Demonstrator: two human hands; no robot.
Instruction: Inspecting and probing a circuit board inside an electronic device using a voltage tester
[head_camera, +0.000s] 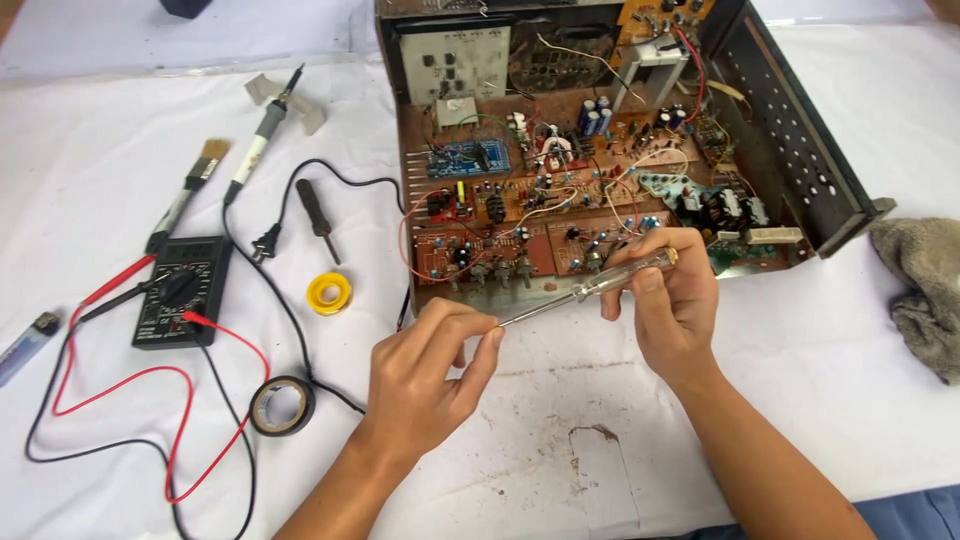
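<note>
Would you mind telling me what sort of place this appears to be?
Probably an electronics repair bench: an opened chassis with bare circuit boards, a multimeter, and a soldering iron on the white-covered table.

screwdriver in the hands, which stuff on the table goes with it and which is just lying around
In hand:
- clear-handled metal screwdriver, handle in the right hand, tip pinched by the left hand
- open rusty chassis with brown circuit boards, just behind

Lying about:
- black multimeter with red and black leads
- soldering iron
- small paintbrush
- yellow tape roll
- black tape roll
- grey cloth
</note>
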